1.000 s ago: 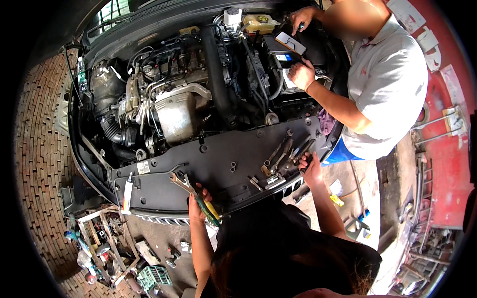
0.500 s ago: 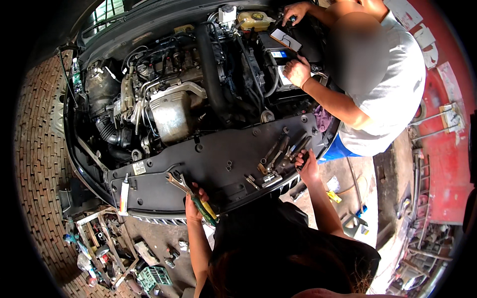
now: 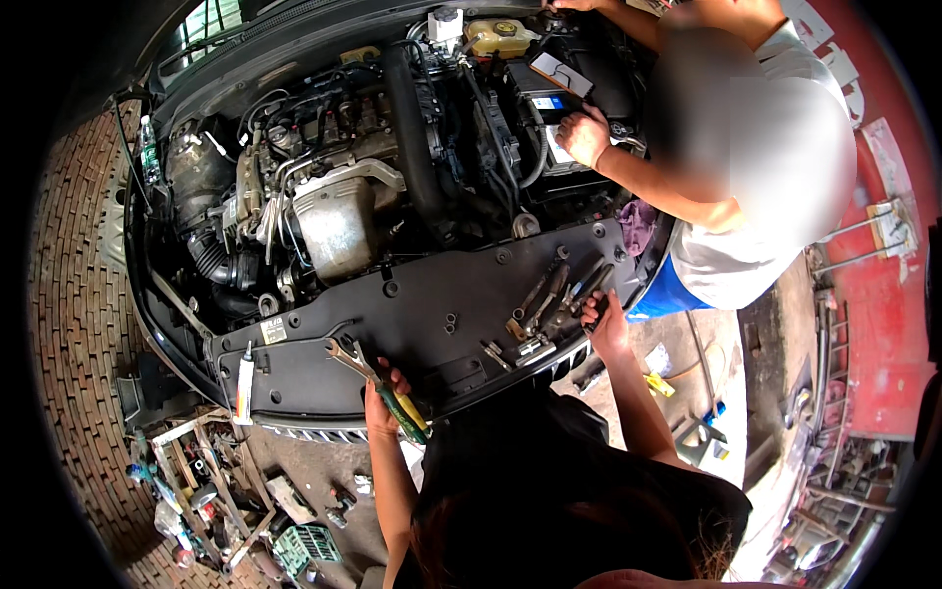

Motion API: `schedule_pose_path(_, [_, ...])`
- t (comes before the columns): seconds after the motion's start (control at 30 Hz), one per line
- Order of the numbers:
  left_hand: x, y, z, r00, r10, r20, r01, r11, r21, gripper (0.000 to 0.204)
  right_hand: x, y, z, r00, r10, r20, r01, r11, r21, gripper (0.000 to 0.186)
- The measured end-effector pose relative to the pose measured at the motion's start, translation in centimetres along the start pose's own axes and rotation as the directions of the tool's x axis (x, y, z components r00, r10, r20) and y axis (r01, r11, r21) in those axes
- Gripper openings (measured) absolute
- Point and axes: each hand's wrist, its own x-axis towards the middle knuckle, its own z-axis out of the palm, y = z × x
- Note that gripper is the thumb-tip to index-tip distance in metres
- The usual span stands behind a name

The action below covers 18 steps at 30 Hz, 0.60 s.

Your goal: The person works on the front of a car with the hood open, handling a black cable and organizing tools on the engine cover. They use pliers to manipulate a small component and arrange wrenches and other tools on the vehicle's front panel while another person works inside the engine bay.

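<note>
Our left hand (image 3: 381, 404) grips green-yellow pliers (image 3: 400, 407); right hand (image 3: 605, 322) curls on the tools (image 3: 549, 299), handles slanting up-right away from us

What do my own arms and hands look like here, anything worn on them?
Both forearms are bare from the elbows down: no gloves and no sleeves over them. No watch or ring can be made out on the left hand or the right hand. A black top covers the shoulders; whether it has short sleeves is hidden.
</note>
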Motion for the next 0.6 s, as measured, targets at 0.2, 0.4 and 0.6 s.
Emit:
schedule_pose_path(0.2, [0.0, 0.0, 0.2, 1.0, -0.002, -0.006, 0.002, 1.0, 0.012, 0.028, -0.1, 0.0, -0.2, 0.999, -0.002, 0.041, 0.002, 1.0, 0.004, 0.032])
schedule_pose_path(0.4, [0.1, 0.0, -0.1, 1.0, 0.01, -0.015, -0.01, 1.0, 0.023, 0.029, -0.1, -0.1, 0.3, 1.0, 0.004, -0.006, -0.004, 1.0, -0.019, 0.034])
schedule_pose_path(0.6, [0.0, 0.0, 0.3, 1.0, 0.011, 0.01, -0.011, 1.0, 0.009, 0.029, 0.3, 0.0, -0.5, 0.999, 0.007, 0.052, -0.009, 1.0, 0.025, 0.034])
